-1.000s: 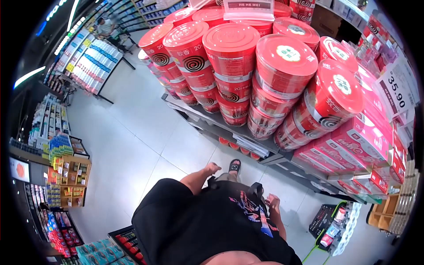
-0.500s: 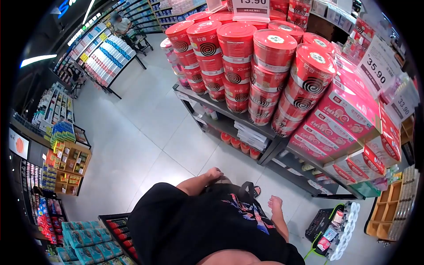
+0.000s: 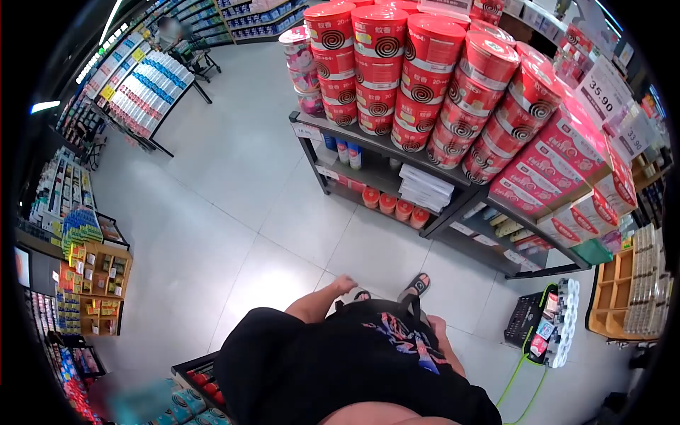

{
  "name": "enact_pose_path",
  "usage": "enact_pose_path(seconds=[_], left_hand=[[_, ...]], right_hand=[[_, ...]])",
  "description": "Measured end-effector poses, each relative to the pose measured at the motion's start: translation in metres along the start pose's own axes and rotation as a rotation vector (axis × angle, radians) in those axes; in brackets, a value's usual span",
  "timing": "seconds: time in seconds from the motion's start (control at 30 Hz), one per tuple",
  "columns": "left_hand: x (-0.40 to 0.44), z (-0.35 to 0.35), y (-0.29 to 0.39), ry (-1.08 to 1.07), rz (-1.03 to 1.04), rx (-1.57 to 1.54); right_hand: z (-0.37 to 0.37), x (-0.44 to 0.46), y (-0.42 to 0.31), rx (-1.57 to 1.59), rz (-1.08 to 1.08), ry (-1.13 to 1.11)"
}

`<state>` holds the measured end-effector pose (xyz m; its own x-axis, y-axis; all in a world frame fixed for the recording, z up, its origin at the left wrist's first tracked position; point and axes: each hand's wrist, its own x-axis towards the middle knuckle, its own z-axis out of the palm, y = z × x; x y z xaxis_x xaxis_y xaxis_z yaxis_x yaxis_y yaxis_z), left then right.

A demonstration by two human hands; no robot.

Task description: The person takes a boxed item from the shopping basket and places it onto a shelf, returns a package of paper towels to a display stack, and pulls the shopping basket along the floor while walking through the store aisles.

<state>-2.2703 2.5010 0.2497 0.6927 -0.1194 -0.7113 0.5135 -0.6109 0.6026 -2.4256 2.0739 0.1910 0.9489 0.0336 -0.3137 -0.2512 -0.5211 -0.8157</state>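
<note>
My left hand [image 3: 345,285] hangs in front of my body above the tiled floor, its fingers loosely curled with nothing visible in them. On the other side, my right hand [image 3: 437,326] is low beside my black shirt [image 3: 340,361]; its fingers are too small and partly hidden to make out. Nearest the right hand, apart from it, a black shopping basket [image 3: 520,319] stands on the floor with a green strap [image 3: 516,379] trailing toward me. Colourful packets [image 3: 544,329] lie in it, and a white pack of rolls [image 3: 564,322] lies along its right side.
A dark shelf unit [image 3: 375,145] ahead carries stacked red mosquito-coil tubs [image 3: 433,42] and pink boxes [image 3: 552,159]. Wooden racks [image 3: 613,290] stand at right, and a small wooden shelf [image 3: 106,283] at left. A person [image 3: 170,32] with a cart is far back left.
My view has shifted, so the red tubs and shelf sit further right. Both sandalled feet now show. The right hand has come closer to my body. The green strap shows more.
</note>
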Motion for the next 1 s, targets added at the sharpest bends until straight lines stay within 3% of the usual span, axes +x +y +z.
enact_pose_path(seconds=[0.03,0.07,0.13,0.17,0.23,0.3,0.37,0.4,0.47,0.53,0.6,0.7,0.83,1.0], left_hand=[[0.002,0.000,-0.031,-0.004,-0.055,0.084],[-0.010,-0.004,-0.050,0.018,-0.161,0.078],[-0.029,-0.008,-0.089,0.032,-0.235,-0.041],[-0.041,-0.013,-0.099,0.010,-0.274,-0.117],[-0.062,-0.018,-0.112,0.065,-0.326,-0.238],[-0.069,-0.018,-0.118,0.102,-0.357,-0.342],[-0.063,-0.024,-0.109,0.145,-0.370,-0.437],[-0.057,-0.022,-0.097,0.117,-0.287,-0.393],[-0.038,-0.012,-0.066,0.066,-0.128,-0.331],[-0.033,-0.002,0.001,0.028,0.002,-0.270],[-0.041,0.014,0.077,-0.028,0.253,-0.050],[-0.060,0.054,0.164,-0.069,0.640,0.308],[-0.136,0.094,0.233,-0.143,0.756,0.642],[-0.158,0.135,0.238,-0.147,0.720,0.628]], right_hand=[[-0.018,0.001,-0.033,-0.475,-0.153,-0.031],[-0.021,-0.001,-0.043,-0.489,-0.159,-0.021],[-0.016,-0.019,-0.033,-0.061,0.306,0.039],[-0.013,-0.021,-0.031,-0.065,0.305,0.039],[-0.010,-0.025,-0.025,-0.753,-0.132,-0.207],[-0.006,-0.018,-0.039,-0.807,-0.122,-0.335],[0.000,-0.003,-0.060,-0.658,0.117,-0.278],[0.002,0.004,-0.086,-0.656,0.114,-0.270],[0.005,0.019,-0.126,-0.314,0.265,-0.047],[0.012,0.045,-0.131,-0.242,0.249,-0.022],[0.016,0.057,-0.160,-0.287,0.156,0.051],[0.028,0.074,-0.172,-0.345,0.130,-0.020],[0.024,0.059,-0.168,-0.460,0.089,-0.130],[-0.015,-0.012,-0.136,-0.496,0.134,-0.194]])
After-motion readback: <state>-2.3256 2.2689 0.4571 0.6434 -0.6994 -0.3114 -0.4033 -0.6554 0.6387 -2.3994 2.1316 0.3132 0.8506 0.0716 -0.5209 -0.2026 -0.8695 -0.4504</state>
